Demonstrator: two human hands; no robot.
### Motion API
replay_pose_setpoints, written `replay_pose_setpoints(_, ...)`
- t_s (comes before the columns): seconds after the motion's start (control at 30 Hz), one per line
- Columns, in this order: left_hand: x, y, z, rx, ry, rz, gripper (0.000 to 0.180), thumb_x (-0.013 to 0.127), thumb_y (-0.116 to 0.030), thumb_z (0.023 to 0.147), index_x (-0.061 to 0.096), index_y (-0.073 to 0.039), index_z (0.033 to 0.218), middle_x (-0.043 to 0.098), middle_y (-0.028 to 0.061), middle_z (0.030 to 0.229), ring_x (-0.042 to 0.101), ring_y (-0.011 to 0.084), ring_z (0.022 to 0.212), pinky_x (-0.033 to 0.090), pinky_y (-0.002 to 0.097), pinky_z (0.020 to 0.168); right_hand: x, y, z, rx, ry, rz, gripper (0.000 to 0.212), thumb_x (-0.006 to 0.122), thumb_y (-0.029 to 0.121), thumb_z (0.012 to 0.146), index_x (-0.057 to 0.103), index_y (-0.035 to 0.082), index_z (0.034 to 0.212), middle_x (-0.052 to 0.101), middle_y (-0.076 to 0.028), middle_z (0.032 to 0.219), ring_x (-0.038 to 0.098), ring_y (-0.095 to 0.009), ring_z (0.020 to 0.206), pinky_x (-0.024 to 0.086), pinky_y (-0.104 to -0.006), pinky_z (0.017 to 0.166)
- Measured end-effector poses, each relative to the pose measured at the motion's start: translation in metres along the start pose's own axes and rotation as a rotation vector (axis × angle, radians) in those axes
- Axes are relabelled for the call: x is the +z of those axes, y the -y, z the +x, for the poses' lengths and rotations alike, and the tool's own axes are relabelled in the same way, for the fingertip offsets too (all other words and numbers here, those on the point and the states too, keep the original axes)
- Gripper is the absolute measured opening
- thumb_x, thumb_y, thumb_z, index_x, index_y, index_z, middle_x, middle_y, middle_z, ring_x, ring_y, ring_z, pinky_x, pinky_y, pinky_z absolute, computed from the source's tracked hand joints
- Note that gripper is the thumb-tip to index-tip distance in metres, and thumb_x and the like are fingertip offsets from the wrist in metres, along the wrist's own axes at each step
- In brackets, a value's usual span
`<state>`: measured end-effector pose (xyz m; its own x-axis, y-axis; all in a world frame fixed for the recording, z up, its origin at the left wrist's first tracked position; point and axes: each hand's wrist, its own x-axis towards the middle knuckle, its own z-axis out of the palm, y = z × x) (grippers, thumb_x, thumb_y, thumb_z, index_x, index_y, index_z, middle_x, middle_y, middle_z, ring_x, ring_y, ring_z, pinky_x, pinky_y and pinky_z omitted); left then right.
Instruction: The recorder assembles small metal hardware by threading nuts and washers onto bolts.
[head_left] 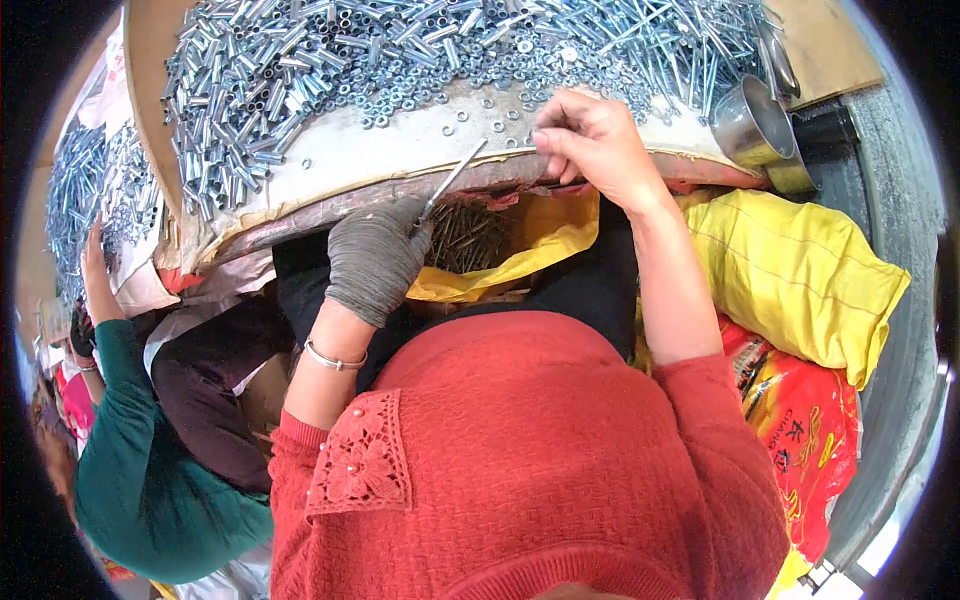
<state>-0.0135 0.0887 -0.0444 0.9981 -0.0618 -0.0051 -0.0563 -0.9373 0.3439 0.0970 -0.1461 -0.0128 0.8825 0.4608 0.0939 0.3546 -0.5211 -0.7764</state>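
My left hand (375,258), in a grey knitted glove, is closed around a thin metal bolt (456,180) whose shaft points up and to the right. My bare right hand (605,150) is held over the near edge of the table, thumb and fingers pinched together; whatever is between them is too small to make out. Loose nuts and washers (400,97) are scattered just beyond both hands. Short metal tubes (225,120) are heaped to the left, long thin bolts (685,45) to the right. Below, an open yellow sack (560,240) holds many darker bolts (465,238).
A metal cup (757,122) lies tilted at the table's right end. A folded yellow sack (800,275) and a red printed bag (815,430) are at my right. On my left, a person in a green sleeve (150,450) reaches to another pile of metal parts (80,190).
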Motion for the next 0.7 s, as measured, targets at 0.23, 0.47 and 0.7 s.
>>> replay_pose_setpoints(0.23, 0.000, -0.011, -0.001, 0.181, -0.006, 0.036, 0.014, 0.063, -0.021, 0.078, 0.062, -0.010, 0.087, 0.063, 0.0105, 0.078, 0.063, 0.0302, 0.071, 0.049, 0.0401, 0.061, -0.001, 0.016, -0.019, 0.121, 0.241, 0.751, 0.006, 0.065, 0.003, 0.082, 0.065, 0.001, 0.088, 0.063, -0.005, 0.069, 0.061, -0.009, 0.054, 0.051, -0.0204, 0.047)
replay_pose_setpoints(0.47, 0.006, -0.003, -0.002, 0.270, -0.094, 0.063, 0.013, 0.064, -0.016, 0.077, 0.061, -0.011, 0.089, 0.059, 0.0092, 0.075, 0.061, 0.0290, 0.066, 0.048, 0.0381, 0.057, 0.004, 0.012, -0.021, 0.219, 0.311, 0.836, 0.008, 0.066, 0.007, 0.083, 0.064, 0.001, 0.089, 0.064, -0.006, 0.069, 0.062, -0.010, 0.054, 0.051, -0.0218, 0.046)
replay_pose_setpoints(0.7, 0.022, 0.011, -0.012, 0.393, -0.095, -0.285, 0.017, 0.065, -0.014, 0.075, 0.061, -0.011, 0.091, 0.057, 0.0100, 0.075, 0.060, 0.0297, 0.066, 0.046, 0.0389, 0.057, 0.033, -0.001, -0.010, 0.178, 0.780, 1.218, 0.038, 0.062, 0.027, 0.084, 0.058, -0.003, 0.107, 0.064, -0.011, 0.070, 0.063, -0.017, 0.051, 0.052, -0.0264, 0.046)
